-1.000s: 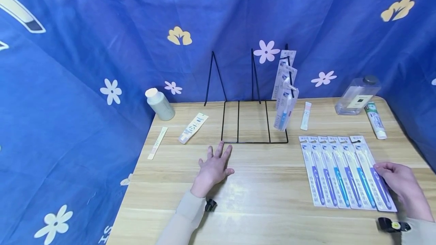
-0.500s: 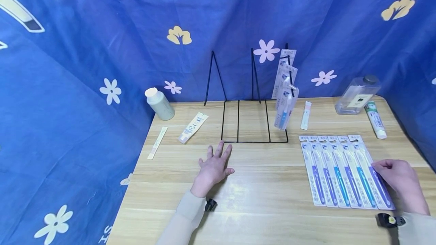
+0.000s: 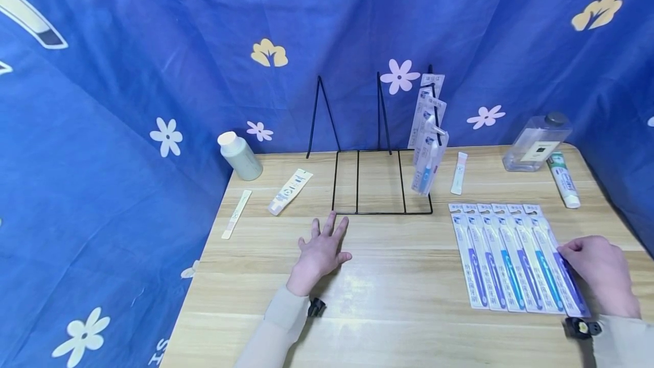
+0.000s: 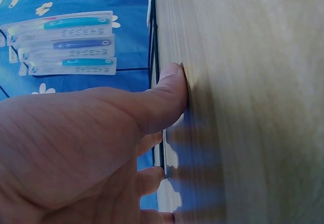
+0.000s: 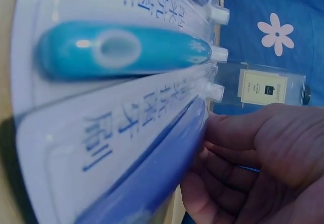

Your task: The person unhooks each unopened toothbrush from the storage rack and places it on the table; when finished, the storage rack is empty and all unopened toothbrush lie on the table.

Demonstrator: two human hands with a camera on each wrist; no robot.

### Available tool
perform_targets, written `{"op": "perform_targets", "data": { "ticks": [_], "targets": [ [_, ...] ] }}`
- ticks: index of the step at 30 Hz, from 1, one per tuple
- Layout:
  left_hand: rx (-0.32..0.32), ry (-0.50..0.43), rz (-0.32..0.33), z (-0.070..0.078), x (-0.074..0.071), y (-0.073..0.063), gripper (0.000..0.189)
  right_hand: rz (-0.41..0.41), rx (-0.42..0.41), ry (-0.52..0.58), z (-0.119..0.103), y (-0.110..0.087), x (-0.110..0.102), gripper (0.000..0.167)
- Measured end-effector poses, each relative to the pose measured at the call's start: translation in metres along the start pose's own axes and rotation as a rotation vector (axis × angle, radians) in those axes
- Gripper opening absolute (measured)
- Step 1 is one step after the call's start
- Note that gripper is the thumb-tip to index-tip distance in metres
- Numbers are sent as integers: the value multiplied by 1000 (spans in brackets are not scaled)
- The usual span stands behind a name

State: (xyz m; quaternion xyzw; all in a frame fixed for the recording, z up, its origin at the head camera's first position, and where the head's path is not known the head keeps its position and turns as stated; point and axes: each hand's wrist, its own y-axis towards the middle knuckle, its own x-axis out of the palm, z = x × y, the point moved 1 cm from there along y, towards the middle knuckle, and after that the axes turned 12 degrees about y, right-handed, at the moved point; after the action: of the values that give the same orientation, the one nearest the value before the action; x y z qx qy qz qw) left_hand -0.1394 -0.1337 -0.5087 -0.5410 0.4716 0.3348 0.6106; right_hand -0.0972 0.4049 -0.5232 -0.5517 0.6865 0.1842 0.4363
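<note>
Several packaged toothbrushes lie side by side in a row on the right of the table, with purple and blue handles. My right hand pinches the edge of the rightmost toothbrush pack, which has a purple handle. In the right wrist view its thumb is against that edge and the other fingers are curled. My left hand rests on the wood with its fingers spread, their tips near the front bar of a black wire rack. Several toothbrush packs hang from the rack's right hook.
A bottle with a white cap, a tube and a narrow sachet are at the left. Behind the row are another sachet, a clear bottle and a toothpaste tube. A blue curtain surrounds the table.
My right hand has shifted slightly left, bringing the rightmost toothbrush pack closer to its neighbour in the row. My left hand stays in place.
</note>
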Motion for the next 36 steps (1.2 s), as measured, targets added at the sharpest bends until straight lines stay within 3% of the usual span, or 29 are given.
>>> {"op": "perform_targets", "data": {
  "ticks": [7,11,17,20,23,26,36],
  "targets": [
    [3,1,5,0,0,-1,92,-1,21,0,-1,0,2,24],
    [4,6,0,1,0,-1,92,73,-8,-7,-4,-5,4,24],
    [3,2,4,1,0,-1,92,395,-314,56,-19,-18,12,19],
    [0,0,5,1,0,-1,92,468,-457,158,-34,-24,16,20],
    [0,2,7,1,-1,-1,93,470,-577,278,-53,-28,21,26],
    [0,3,10,0,-1,-1,93,441,-644,372,-75,-33,27,36],
    [6,-9,16,0,-1,-3,92,310,-681,614,-143,-37,49,61]
  ]
}}
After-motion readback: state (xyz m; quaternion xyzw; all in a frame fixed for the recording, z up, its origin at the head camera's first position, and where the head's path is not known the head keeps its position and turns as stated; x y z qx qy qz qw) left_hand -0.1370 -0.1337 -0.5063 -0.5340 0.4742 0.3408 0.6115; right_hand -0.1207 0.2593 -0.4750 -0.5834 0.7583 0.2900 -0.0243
